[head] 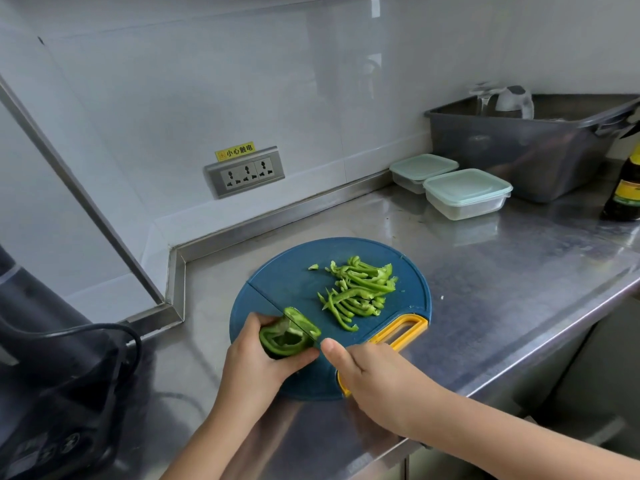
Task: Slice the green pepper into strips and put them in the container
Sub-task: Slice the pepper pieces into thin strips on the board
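Left hand grips the uncut chunk of green pepper at the near-left edge of the cutting board, fingers curled behind it, thumb under the near side. The chunk's hollow side faces the camera. Right hand is closed around the knife with the thumb stretched toward the pepper. The handle is hidden under the hand and only a thin dark blade shows, seen edge-on. The blade sits in the pepper near its right end, a thin slice to its right. The pile of cut strips lies on the right half of the board, apart from the chunk, with one small loose bit just left of the pile. The board is round and blue with a yellow handle loop at its near-right edge, flat on the steel counter. Two clear containers sit far right near the wall, touching, both with pale green lids on: near one, far one. No strips in either. Behind them is a grey tub, with a dark bottle at the right edge. There's a socket panel on the wall and a black appliance with a cable at the left.
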`<state>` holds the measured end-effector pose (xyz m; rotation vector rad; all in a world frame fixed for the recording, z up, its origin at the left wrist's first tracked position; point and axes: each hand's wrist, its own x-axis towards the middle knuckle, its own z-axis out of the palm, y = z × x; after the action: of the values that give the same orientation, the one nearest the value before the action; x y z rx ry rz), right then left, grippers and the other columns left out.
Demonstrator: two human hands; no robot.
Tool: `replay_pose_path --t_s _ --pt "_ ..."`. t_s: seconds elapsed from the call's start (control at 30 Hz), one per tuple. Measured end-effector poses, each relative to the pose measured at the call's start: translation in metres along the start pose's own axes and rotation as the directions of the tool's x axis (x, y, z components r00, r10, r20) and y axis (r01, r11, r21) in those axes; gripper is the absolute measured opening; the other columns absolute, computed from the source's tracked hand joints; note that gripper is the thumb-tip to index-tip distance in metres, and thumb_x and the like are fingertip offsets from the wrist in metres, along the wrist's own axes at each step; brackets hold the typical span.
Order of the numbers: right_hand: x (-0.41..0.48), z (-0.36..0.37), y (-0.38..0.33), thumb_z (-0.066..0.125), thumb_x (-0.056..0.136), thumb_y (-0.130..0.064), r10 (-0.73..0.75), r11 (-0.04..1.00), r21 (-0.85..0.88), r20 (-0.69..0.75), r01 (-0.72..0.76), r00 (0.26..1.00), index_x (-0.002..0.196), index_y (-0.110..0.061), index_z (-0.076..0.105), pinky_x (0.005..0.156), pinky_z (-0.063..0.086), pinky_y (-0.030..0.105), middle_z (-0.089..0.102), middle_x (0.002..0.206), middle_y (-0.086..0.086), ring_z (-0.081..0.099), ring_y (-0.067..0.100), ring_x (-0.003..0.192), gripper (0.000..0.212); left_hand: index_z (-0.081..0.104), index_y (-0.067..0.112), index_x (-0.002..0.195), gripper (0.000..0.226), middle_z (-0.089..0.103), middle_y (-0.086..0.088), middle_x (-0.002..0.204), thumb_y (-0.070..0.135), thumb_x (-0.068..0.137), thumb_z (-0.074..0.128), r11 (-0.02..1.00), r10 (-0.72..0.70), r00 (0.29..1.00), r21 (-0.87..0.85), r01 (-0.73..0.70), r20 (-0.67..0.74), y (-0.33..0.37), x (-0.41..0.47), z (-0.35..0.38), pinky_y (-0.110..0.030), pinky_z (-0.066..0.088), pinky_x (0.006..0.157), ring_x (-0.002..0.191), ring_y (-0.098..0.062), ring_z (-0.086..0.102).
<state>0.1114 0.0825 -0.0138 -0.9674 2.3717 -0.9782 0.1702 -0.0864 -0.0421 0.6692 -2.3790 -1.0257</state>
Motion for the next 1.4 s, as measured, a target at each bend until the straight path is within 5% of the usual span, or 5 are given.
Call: replay_pose_path --t_s 0.6,1.13,1.23,1.27,1.4 --pt "-0.001 -0.001 -0.002 0.017 0.100 -0.052 0.105 0.993 0.041 0.112 -0.110 0.988 0.073 -0.010 0.041 0.052 0.032 0.028 0.035 0.058 0.004 0.034 0.018 0.050 0.055 0.058 0.030 0.087 0.035 0.069 0.010 0.085 0.036 0.063 0.084 0.998 -0.009 0.999 -0.061 0.012 0.049 0.002 -0.003 0.002 -0.006 0.041 0.064 0.082 0.010 0.058" --pt "0.003 0.008 -0.009 0.017 0.100 -0.050 0.118 0.971 -0.221 0.089 -0.096 0.989 0.063 -0.014 0.038 0.046 0.030 0.027 0.039 0.060 0.006 0.037 0.020 0.049 0.056 0.058 0.032 0.085 0.031 0.067 0.012 0.082 0.040 0.063 0.079 0.999 0.032 0.997 0.003 -0.032 0.067 -0.001 -0.002 -0.002 -0.013 0.040 0.062 0.080 0.003 0.059" --pt "0.012 0.003 -0.008 0.016 0.105 -0.034 0.095 0.955 -0.291 0.137 -0.052 0.986 0.114 -0.007 0.053 0.044 0.028 0.028 0.035 0.067 0.008 0.036 0.021 0.051 0.046 0.058 0.029 0.086 0.034 0.063 0.008 0.087 0.043 0.063 0.079 0.998 0.041 0.997 0.040 -0.043 0.062 -0.003 0.000 0.000 -0.021 0.042 0.068 0.087 -0.009 0.057" --pt "0.014 0.002 -0.010 0.017 0.106 -0.025 0.115 0.961 -0.267 0.120 -0.079 0.986 0.139 -0.009 0.037 0.045 0.033 0.032 0.034 0.069 0.009 0.040 0.024 0.055 0.042 0.058 0.027 0.087 0.036 0.061 0.008 0.087 0.044 0.063 0.079 0.998 0.039 0.997 0.053 -0.042 0.061 -0.003 0.000 0.001 -0.023 0.042 0.069 0.088 -0.011 0.056" --pt "0.021 -0.003 -0.018 0.019 0.106 -0.015 0.141 0.959 -0.267 0.156 -0.095 0.978 0.146 -0.014 0.025 0.074 0.050 0.045 0.034 0.071 0.009 0.055 0.034 0.082 0.041 0.061 0.026 0.081 0.034 0.064 0.009 0.081 0.045 0.061 0.080 0.998 0.055 0.997 0.036 -0.057 0.061 -0.002 0.003 -0.002 -0.025 0.045 0.068 0.081 -0.007 0.058"
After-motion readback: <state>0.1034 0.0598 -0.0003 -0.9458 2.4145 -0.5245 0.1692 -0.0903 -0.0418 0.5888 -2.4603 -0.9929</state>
